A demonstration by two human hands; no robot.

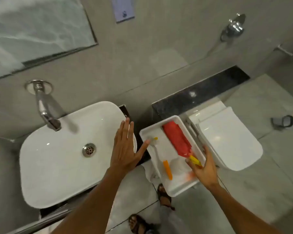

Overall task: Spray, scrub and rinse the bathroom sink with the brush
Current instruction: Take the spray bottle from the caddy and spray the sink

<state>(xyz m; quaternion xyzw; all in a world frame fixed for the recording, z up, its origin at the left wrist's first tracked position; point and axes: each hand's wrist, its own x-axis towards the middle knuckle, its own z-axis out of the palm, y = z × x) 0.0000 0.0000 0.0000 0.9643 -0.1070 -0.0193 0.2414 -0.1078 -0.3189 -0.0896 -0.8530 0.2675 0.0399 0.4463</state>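
Note:
The white oval sink (58, 166) sits at the left, with a chrome drain (89, 149) and a chrome wall tap (46, 112) over it. My left hand (127, 147) hovers flat over the sink's right rim, fingers spread, holding nothing. To the right, a white tray (181, 190) holds a red spray bottle (176, 139) lying on its side. My right hand (203, 168) closes around the bottle's yellow spray head (195, 160). A white brush with an orange grip (167, 169) lies in the tray beside the bottle.
A white toilet with its lid down (226, 137) stands right of the tray. Behind it runs a dark stone ledge (201, 97). A mirror (37, 27) hangs above the sink, and a chrome fitting (233, 26) is on the wall. My sandalled feet (164, 195) show below on the grey floor.

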